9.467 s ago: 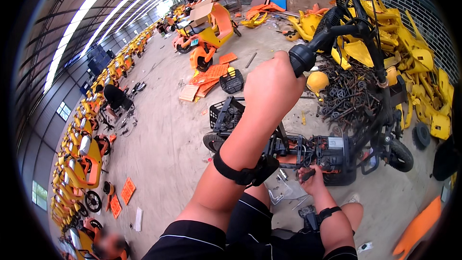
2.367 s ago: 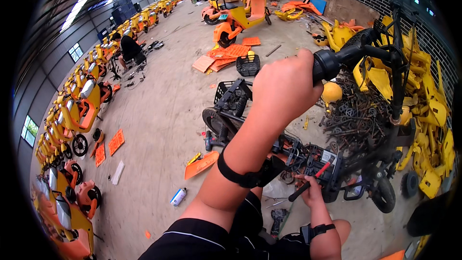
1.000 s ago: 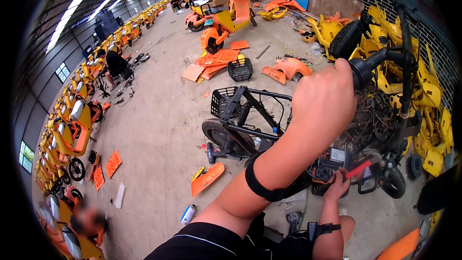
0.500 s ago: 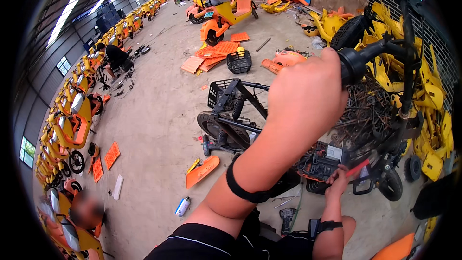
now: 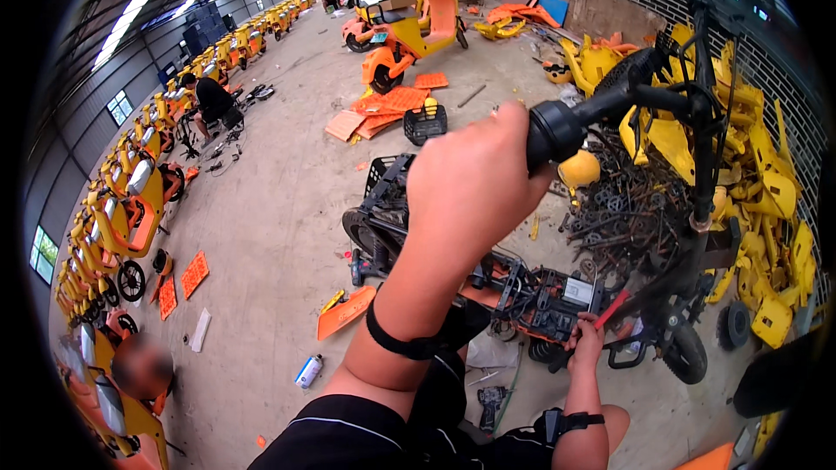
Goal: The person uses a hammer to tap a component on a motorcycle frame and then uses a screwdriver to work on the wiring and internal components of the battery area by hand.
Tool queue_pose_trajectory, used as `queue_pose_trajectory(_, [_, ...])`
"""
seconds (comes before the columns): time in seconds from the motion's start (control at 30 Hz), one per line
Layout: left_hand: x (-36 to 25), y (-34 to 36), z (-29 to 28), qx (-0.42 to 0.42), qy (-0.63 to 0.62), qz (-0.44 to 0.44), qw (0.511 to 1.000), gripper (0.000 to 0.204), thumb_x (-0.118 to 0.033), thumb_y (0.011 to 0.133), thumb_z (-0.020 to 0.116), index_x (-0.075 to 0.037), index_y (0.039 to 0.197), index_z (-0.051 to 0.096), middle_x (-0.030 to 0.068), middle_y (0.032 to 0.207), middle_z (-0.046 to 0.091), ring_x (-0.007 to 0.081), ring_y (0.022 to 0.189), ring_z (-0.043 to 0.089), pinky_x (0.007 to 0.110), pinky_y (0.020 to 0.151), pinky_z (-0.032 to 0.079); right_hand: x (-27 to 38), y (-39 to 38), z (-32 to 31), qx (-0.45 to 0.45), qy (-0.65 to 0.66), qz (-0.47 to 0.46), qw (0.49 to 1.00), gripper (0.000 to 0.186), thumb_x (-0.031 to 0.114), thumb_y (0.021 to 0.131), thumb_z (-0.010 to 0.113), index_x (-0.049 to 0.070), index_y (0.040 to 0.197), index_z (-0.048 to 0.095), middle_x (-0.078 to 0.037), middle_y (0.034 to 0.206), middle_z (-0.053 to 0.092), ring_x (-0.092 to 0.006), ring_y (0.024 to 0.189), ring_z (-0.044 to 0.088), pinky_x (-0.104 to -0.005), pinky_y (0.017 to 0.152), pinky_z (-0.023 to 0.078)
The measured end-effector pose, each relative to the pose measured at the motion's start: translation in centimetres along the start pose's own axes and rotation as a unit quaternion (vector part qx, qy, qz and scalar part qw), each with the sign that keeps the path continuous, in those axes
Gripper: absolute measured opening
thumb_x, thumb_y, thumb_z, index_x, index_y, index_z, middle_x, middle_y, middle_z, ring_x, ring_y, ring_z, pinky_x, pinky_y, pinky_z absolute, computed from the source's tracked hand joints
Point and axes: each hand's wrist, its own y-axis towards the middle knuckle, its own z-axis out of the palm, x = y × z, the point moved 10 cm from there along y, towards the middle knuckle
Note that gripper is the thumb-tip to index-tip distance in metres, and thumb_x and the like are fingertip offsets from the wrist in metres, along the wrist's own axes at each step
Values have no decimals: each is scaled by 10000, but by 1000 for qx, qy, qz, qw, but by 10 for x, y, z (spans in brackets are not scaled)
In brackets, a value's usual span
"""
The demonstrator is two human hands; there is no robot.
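Note:
My left hand [image 5: 475, 191] is closed around the black handlebar grip [image 5: 555, 132] of a stripped scooter. The bar runs right to the upright steering column [image 5: 701, 139]. Lower down, my right hand [image 5: 587, 344] is closed on a tool with a red bar-like part [image 5: 613, 307]; its exact kind is unclear. That hand is beside the open scooter frame [image 5: 531, 300], where wiring and a box with a pale label [image 5: 578, 291] show. The front wheel [image 5: 685, 353] is right of it. My left forearm hides part of the frame.
A cordless drill [image 5: 491, 405] and a spray can [image 5: 308, 371] lie on the floor. Dark metal parts [image 5: 623, 218] and yellow panels [image 5: 771, 252] are heaped at the right. A yellow-orange scooter [image 5: 409, 30] stands ahead; a person [image 5: 212, 103] crouches near the scooter row at left.
My left hand and the handlebar grip have shifted left and slightly down. My right hand has moved left and down a little, still holding the red tool. The whole view has shifted slightly.

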Motion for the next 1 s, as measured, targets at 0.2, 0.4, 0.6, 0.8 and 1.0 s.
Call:
queue_pose_trajectory(0.2, [-1, -1, 0, -39, 23, 14, 999, 317, -257, 730, 766, -50, 869, 572, 134, 693, 643, 356, 641, 651, 446, 580, 510, -4, -3, -21, -8, -75, 18, 997, 136, 59, 888, 531, 39, 1005, 597, -41, 642, 528, -108, 385, 406, -284, 341, 347])
queue_pose_trajectory(0.4, [1, -3, 0, -33, 22, 10, 999, 325, -282, 731, 771, -57, 852, 570, 123, 685, 643, 347, 628, 653, 438, 555, 507, -11, -17, -35, -16, -113, 54, 992, 149, 47, 858, 534, 42, 988, 606, -39, 632, 529, -112, 387, 406, -283, 347, 339])
queue_pose_trajectory(0.6, [4, -5, -2, -44, 14, 20, 999, 307, -278, 746, 756, -55, 856, 577, 120, 684, 657, 344, 623, 665, 442, 546, 522, -18, -28, -28, -45, -116, 55, 991, 128, 56, 853, 536, 40, 961, 603, -40, 620, 526, -114, 394, 414, -284, 353, 346])
queue_pose_trajectory(0.8, [6, -3, -2, -25, -28, 55, 998, 294, -247, 763, 737, -29, 869, 571, 156, 692, 663, 358, 621, 670, 446, 550, 532, -36, -33, 10, -56, -105, 54, 991, 132, 82, 847, 533, 61, 962, 595, -36, 625, 521, -115, 418, 425, -293, 368, 352])
queue_pose_trajectory(1.0, [9, -4, -2, -7, -63, 59, 996, 300, -243, 771, 728, -16, 879, 565, 163, 708, 669, 363, 626, 677, 454, 554, 545, -50, -50, 50, -58, -95, 60, 992, 125, 59, 836, 531, 58, 941, 598, -36, 618, 530, -119, 403, 428, -286, 370, 345])
